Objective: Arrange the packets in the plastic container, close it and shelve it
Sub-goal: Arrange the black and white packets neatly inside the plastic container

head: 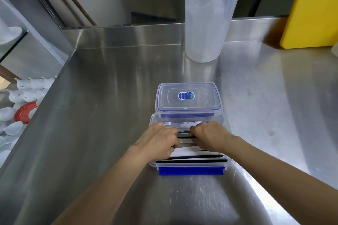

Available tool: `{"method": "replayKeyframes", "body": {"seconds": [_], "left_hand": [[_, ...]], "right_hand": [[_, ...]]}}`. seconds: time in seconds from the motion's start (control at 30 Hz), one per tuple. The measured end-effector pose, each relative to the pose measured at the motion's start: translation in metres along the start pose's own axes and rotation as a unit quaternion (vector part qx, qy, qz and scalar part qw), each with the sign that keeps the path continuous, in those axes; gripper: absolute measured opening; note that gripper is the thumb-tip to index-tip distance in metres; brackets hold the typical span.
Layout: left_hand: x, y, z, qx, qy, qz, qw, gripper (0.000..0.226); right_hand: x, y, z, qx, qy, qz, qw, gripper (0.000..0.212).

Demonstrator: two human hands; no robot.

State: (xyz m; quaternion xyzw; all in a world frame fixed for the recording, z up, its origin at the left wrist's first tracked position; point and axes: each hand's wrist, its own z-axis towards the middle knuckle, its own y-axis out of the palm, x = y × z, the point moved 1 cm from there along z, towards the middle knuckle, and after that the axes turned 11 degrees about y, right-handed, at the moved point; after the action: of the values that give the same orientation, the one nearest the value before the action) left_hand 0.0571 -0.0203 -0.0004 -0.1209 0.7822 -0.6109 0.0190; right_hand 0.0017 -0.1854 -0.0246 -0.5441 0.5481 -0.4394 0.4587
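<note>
A clear plastic container [190,165] with blue clips sits open on the steel counter, near the front. White packets [197,157] with black edges stand in a row inside it. My left hand [157,140] and my right hand [210,136] are both down in the container, fingers curled over the tops of the packets at its far half. The clear lid [188,97], blue-rimmed with a small blue sticker, lies flat on the counter just behind the container.
A tall translucent jug [210,18] with smaller cups inside stands at the back of the steel counter [109,115]. A yellow board [311,5] leans at the back right. Left of the counter's edge, lower down, are white cups and a red dish [25,112].
</note>
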Motion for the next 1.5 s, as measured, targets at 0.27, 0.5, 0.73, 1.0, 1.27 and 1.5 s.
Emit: {"method": "replayKeyframes", "body": {"seconds": [0.27, 0.5, 0.73, 1.0, 1.27, 1.5], "left_hand": [[0.003, 0.003, -0.004, 0.021, 0.014, -0.025, 0.999, 0.018], [0.003, 0.006, -0.005, 0.017, 0.011, -0.034, 0.999, 0.018], [0.005, 0.003, -0.004, 0.022, 0.011, -0.034, 0.999, 0.018], [0.008, 0.002, -0.007, 0.02, 0.003, -0.038, 0.999, 0.019], [-0.003, -0.02, -0.012, 0.247, -0.088, 0.05, 0.964, 0.013], [-0.005, -0.018, 0.001, 0.182, -0.174, 0.073, 0.965, 0.03]], "right_hand": [[0.001, -0.004, 0.001, -0.06, -0.023, 0.054, 0.996, 0.021], [-0.002, -0.008, 0.0, 0.02, -0.02, 0.027, 0.999, 0.018], [-0.005, -0.016, -0.004, 0.053, -0.02, -0.039, 0.998, 0.024], [-0.002, -0.026, -0.007, 0.087, -0.004, 0.048, 0.995, 0.013], [0.011, -0.036, 0.006, -0.021, -0.012, 0.1, 0.995, 0.012], [0.008, -0.039, 0.006, -0.04, -0.007, 0.127, 0.991, 0.013]]}}
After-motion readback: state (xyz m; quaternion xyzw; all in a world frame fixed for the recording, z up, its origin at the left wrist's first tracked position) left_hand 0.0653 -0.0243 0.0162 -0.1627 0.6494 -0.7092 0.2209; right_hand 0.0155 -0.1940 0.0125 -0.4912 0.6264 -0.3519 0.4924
